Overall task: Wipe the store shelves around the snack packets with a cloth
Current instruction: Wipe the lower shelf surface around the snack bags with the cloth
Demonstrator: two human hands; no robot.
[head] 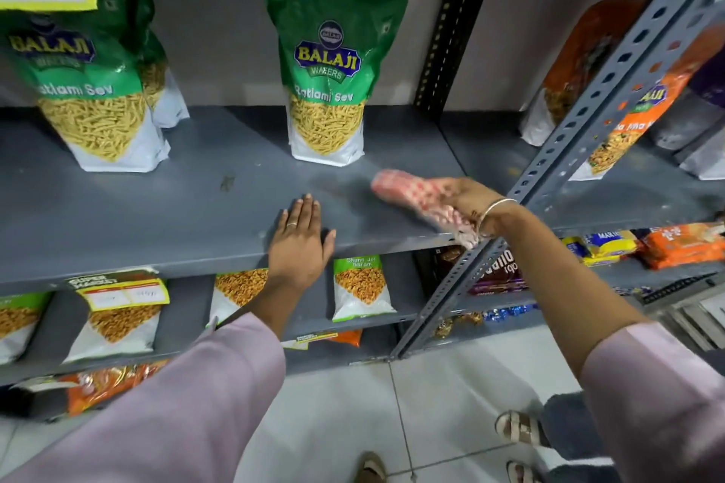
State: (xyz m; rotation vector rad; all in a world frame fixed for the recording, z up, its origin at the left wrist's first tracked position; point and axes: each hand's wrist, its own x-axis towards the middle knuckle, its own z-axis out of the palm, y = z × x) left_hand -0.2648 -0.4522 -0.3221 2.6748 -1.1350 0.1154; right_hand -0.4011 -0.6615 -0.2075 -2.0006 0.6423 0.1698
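Red-and-white checked cloth (416,200) is held in the right hand (467,204), whose grip is closed around it, and the cloth looks blurry where it lies on the grey shelf (157,216), on its right side near the front edge. The left hand (300,243) lies flat on the same shelf with its fingers open and holds nothing. Just beyond the cloth stands a green snack packet (327,78), and I think this is the thing most likely to go wrong: if the cloth swings too far back it could bump the bottom of that packet and tip it over, because the packet is tall and stands on a small base. The slanted metal post (580,122) is right beside the right wrist, so a wide swing could knock the wrist or the bangle against it. A small dark spot (226,183) sits on the shelf to the left, and it could be missed if the wiping stays on the right. Counting now: one cloth, two hands, and two green packets in front on this shelf, the other being the left green packet (98,98), with more tucked behind each that I cannot count well. To the far right is one orange packet (623,125) with more behind it, and the shelf below holds about four small packets.
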